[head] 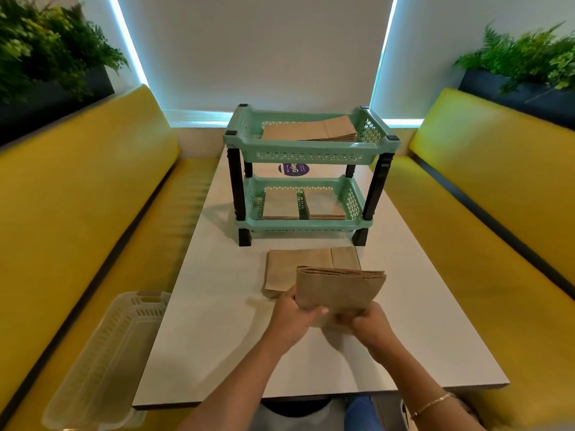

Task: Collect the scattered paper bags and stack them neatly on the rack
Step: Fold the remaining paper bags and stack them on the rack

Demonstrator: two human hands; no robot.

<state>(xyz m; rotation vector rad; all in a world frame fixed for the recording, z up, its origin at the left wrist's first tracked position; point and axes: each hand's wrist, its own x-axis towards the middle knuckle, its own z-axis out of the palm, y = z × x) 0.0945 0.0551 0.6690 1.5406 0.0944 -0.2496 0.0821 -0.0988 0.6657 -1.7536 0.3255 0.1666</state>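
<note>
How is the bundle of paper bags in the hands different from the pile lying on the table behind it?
The held bundle is lifted and tilted, gripped by the left hand and right hand; the table pile lies flat and untouched. The bundle's edges fan slightly; the pile looks even. Both are brown paper.

left grip (pixel 294 317) and right grip (pixel 368 325) both clenched, forearms converging

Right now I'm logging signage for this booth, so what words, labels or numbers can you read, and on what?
"layG": white letters on the round purple sticker on the table behind the rack, seen upside down and partly hidden.
Smaller print on that sticker: too blurred to read.
Paper bags, rack, basket: no print visible.
</note>
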